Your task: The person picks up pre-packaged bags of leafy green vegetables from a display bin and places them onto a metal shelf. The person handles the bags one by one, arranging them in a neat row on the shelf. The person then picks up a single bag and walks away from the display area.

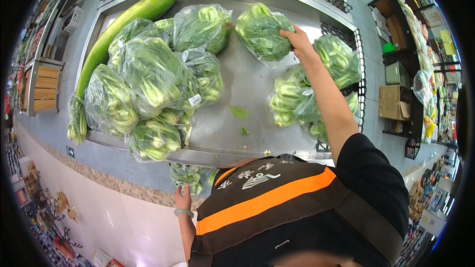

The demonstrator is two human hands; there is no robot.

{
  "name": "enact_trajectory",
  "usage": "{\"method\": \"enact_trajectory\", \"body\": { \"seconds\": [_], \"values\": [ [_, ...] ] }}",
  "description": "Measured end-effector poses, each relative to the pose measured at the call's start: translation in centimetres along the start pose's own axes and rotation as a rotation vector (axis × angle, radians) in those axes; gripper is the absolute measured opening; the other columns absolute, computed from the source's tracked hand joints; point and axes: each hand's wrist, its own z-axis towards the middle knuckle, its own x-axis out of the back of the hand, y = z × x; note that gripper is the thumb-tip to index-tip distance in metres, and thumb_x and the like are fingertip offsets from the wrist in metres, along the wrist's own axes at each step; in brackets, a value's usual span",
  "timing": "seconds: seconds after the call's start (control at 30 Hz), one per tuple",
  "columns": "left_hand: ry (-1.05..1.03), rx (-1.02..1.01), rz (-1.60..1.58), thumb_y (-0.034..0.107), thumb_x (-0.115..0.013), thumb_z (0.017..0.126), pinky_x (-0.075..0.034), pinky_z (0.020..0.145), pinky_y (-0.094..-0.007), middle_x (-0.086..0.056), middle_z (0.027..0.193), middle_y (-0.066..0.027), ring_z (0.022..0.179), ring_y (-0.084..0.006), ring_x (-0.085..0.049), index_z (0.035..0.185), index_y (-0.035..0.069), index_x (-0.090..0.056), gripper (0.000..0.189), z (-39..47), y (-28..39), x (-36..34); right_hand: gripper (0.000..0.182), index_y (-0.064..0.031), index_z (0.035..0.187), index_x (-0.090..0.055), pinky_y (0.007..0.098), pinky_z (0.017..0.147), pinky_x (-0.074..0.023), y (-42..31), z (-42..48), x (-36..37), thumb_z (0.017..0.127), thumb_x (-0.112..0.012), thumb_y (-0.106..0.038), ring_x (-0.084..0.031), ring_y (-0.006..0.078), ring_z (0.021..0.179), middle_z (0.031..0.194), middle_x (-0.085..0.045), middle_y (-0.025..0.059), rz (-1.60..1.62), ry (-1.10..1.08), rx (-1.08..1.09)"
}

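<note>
My right hand point(298, 42) grips the right side of a clear plastic bag of leafy greens point(263, 31) over the far part of a stainless-steel display table point(226, 126). Down by my left side, my left hand point(183, 198) is beside another bag of greens point(187, 176) below the table's near edge. Whether its fingers hold that bag cannot be told. Several bagged bok choy point(150, 70) are heaped at the left, one bearing a white label point(195, 99). More bagged greens point(285, 98) lie at the right, partly hidden by my right forearm.
A long green gourd point(126, 22) runs along the table's left edge. Black plastic mesh point(360, 70) edges the right side. Loose leaf scraps point(238, 112) dot the steel. Beyond stand a dark shelf with a cardboard box point(393, 102) and a wooden-fronted stand point(46, 88).
</note>
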Motion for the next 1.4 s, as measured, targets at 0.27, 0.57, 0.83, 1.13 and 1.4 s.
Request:
{"method": "enact_trajectory", "body": {
  "seconds": [0.27, 0.57, 0.83, 1.13, 1.4],
  "values": [
    [-0.609, -0.418, -0.853, 0.026, -0.050, 0.098, -0.042, 0.100, -0.0383, -0.057, 0.123, -0.0176, 0.114, -0.0286, -0.056, 0.128, -0.002, -0.047, 0.042, -2.1, 18.5, 2.9, 0.028, -0.0025, 0.111, -0.060, 0.0375, 0.085, -0.0545, 4.3, -14.1, 8.3, 0.086, -0.067, -0.013, -0.064, 0.0215, 0.098, 0.110, -0.064, 0.0095, 0.507, -0.104, -0.461],
    [-1.008, -0.488, -1.323, 0.048, -0.059, 0.088, -0.041, 0.099, -0.0402, -0.050, 0.130, -0.0110, 0.118, -0.0250, -0.050, 0.138, 0.005, -0.035, 0.071, -1.9, 29.7, -0.3, 0.043, -0.0058, 0.124, -0.055, 0.0319, 0.094, -0.0473, 8.8, -25.5, 6.9, 0.084, -0.069, -0.008, -0.060, 0.0149, 0.106, 0.115, -0.062, 0.0036, 0.459, -0.546, -0.197],
    [-0.812, -0.625, -1.329, 0.022, -0.085, 0.069, -0.041, 0.096, -0.0315, -0.054, 0.126, -0.0059, 0.115, -0.0185, -0.052, 0.134, 0.003, -0.040, 0.081, -4.8, 28.2, 0.3, 0.063, -0.0077, 0.130, -0.055, 0.0288, 0.096, -0.0429, 8.6, -25.9, 7.2, 0.070, -0.064, 0.012, -0.052, 0.0095, 0.113, 0.123, -0.058, -0.0010, -0.032, -0.692, 0.023],
    [-0.801, -0.645, -1.418, 0.020, -0.084, 0.070, -0.041, 0.098, -0.0330, -0.054, 0.126, -0.0068, 0.115, -0.0199, -0.053, 0.134, 0.001, -0.039, 0.080, -4.7, 25.6, 0.2, 0.066, -0.0079, 0.126, -0.059, 0.0280, 0.088, -0.0483, 7.2, -28.1, 5.5, 0.065, -0.064, 0.016, -0.056, 0.0111, 0.106, 0.118, -0.061, -0.0006, -0.056, -0.700, 0.055],
    [-0.738, -0.521, -1.286, 0.033, -0.070, 0.084, -0.039, 0.099, -0.0353, -0.053, 0.129, -0.0049, 0.117, -0.0194, -0.051, 0.133, 0.005, -0.042, 0.063, -4.2, 26.1, -0.1, 0.065, -0.0066, 0.139, -0.044, 0.0266, 0.099, -0.0407, 7.3, -28.8, 5.4, 0.078, -0.061, 0.008, -0.048, 0.0097, 0.117, 0.129, -0.055, 0.0011, 0.070, -0.679, 0.075]
  ]
}}
